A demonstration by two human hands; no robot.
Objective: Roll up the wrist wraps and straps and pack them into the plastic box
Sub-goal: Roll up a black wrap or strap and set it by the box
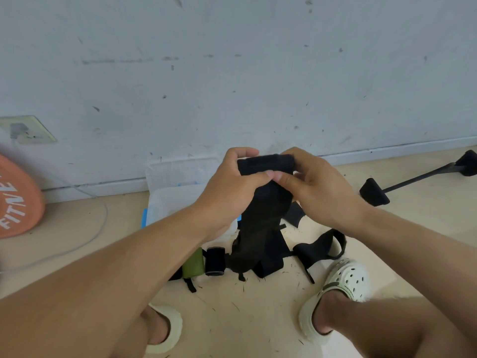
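Note:
Both hands hold a long black wrist wrap (263, 210) up in front of me. Its top end is partly rolled between my left hand (232, 187) and my right hand (313, 187), and the rest hangs down to the floor. Behind my left hand stands the clear plastic box (178, 195) with blue clips, its lid raised against the wall. On the floor lie a rolled black wrap (214, 260), a rolled green wrap (192, 264) and a loose black strap (318, 248).
A pale wall rises close behind the box. An orange fitness disc (15, 200) leans at the left, with a white cable (85, 241) curving across the floor. A black bar with padded ends (413, 180) lies at the right. My feet in pale clogs (343, 285) rest below.

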